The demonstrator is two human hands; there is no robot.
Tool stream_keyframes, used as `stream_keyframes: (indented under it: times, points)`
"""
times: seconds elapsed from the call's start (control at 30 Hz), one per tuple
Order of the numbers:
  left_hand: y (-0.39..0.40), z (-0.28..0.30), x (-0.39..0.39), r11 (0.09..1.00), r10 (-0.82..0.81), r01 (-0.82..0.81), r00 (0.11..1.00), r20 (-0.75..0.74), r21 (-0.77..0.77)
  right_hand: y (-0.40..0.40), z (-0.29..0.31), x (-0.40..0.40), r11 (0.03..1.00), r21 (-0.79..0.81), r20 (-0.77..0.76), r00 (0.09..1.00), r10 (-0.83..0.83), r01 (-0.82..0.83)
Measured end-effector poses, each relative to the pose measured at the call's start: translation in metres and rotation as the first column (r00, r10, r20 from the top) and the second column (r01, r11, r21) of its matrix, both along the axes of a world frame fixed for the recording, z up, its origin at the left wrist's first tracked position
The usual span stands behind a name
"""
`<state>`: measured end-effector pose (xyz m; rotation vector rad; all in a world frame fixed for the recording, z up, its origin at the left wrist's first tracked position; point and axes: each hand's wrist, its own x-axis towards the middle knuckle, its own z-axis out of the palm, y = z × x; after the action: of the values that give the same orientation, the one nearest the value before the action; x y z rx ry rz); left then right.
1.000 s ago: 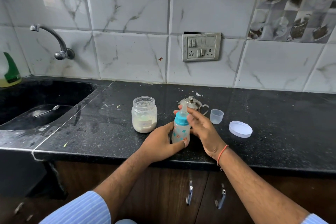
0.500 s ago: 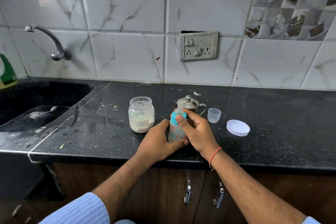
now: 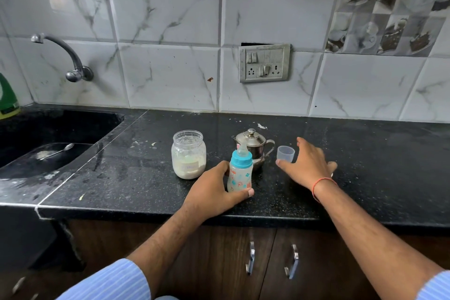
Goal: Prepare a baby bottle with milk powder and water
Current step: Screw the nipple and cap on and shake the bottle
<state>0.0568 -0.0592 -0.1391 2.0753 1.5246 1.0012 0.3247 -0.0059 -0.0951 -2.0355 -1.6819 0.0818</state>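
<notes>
The baby bottle (image 3: 239, 173) with a blue collar and clear teat stands upright on the black counter (image 3: 136, 178). My left hand (image 3: 214, 192) grips its lower body, thumb across the front. My right hand (image 3: 306, 165) hovers with spread fingers just right of the small clear cap (image 3: 285, 153), holding nothing and covering the white lid. An open glass jar of milk powder (image 3: 188, 154) stands left of the bottle. Behind the bottle sits a small steel pot (image 3: 254, 147) with its lid on.
A sink (image 3: 48, 143) with a spoon (image 3: 57, 151) in it lies at the left, under a wall tap (image 3: 65, 56). A green bottle (image 3: 7, 97) stands at the far left edge. A switchboard (image 3: 264, 63) is on the tiled wall. Cabinet handles (image 3: 250, 262) are below the counter edge.
My right hand has let go of the bottle's blue collar and moved right, toward the clear cap and over the white lid. My left hand keeps its hold on the bottle.
</notes>
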Motion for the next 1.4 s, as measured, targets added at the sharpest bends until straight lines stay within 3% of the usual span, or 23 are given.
stream_keyframes:
  times: [0.17, 0.23, 0.33, 0.5, 0.63, 0.8, 1.0, 1.23, 1.33, 1.4]
  points:
    - [0.001, 0.000, -0.001, 1.000, -0.003, 0.003, 1.000, 0.005, -0.018, 0.011, 0.003, 0.004, 1.000, 0.008, -0.035, 0.999, 0.006, -0.005]
    - [0.001, 0.000, -0.002, 1.000, 0.000, 0.000, 1.000, 0.008, -0.020, 0.001, 0.009, 0.005, 0.994, 0.107, -0.113, 0.993, 0.041, -0.029]
    - [0.002, 0.000, -0.001, 1.000, -0.006, 0.007, 1.000, 0.015, -0.027, -0.022, 0.023, 0.004, 0.942, 0.293, -0.249, 0.939, 0.239, -0.162]
    - [0.000, 0.001, 0.000, 1.000, 0.001, -0.001, 1.000, 0.001, -0.016, -0.047, 0.064, -0.016, 0.791, 0.261, 0.063, 0.828, 0.558, -0.553]
    - [-0.002, 0.002, 0.001, 1.000, -0.006, 0.006, 1.000, 0.002, -0.011, -0.047, 0.097, -0.037, 0.684, 0.114, 0.089, 0.693, 0.716, -0.721]
    - [-0.003, 0.004, 0.000, 1.000, -0.010, 0.010, 1.000, -0.005, -0.029, -0.044, 0.119, -0.049, 0.644, 0.017, -0.011, 0.643, 0.765, -0.765]
    - [-0.003, 0.005, 0.001, 1.000, 0.005, -0.005, 1.000, -0.006, -0.030, -0.039, 0.115, -0.066, 0.618, -0.148, 0.141, 0.602, 0.786, -0.772]
    - [-0.003, 0.001, 0.004, 1.000, 0.028, -0.028, 0.999, -0.016, -0.007, -0.038, 0.111, -0.067, 0.651, -0.177, 0.242, 0.609, 0.755, -0.738]
    - [-0.002, -0.001, 0.004, 1.000, 0.031, -0.031, 0.999, 0.011, 0.000, -0.047, 0.098, -0.068, 0.657, -0.136, 0.156, 0.639, 0.753, -0.741]
    - [-0.001, 0.000, 0.004, 1.000, 0.023, -0.022, 0.999, 0.026, -0.017, -0.052, 0.094, -0.070, 0.687, -0.103, 0.231, 0.655, 0.720, -0.719]
